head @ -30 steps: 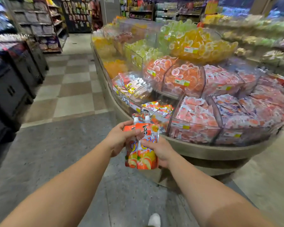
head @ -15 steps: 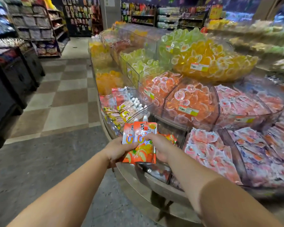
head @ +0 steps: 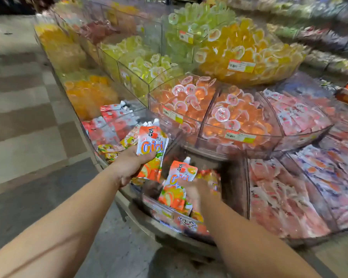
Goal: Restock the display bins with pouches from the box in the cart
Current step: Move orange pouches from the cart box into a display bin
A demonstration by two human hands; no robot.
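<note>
My left hand (head: 130,167) grips an orange and white spouted pouch (head: 152,146) upright above the rim of the display. My right hand (head: 197,190) is blurred and holds a second orange pouch (head: 179,184) down inside a clear front bin (head: 165,214). That bin has a few similar pouches at its bottom. To the left, another clear bin (head: 117,125) holds several red and yellow spouted pouches. The box and the cart are out of view.
Clear bins of orange jelly cups (head: 191,97), yellow cups (head: 247,51), green cups (head: 149,63) and pink packets (head: 285,201) fill the rounded stand. A tiled aisle floor (head: 24,121) runs along the left. More shelves stand at the far right.
I have stepped close to the display. The two pouches held together have been split: the left hand keeps one raised, the right hand has moved one down into the front bin.
</note>
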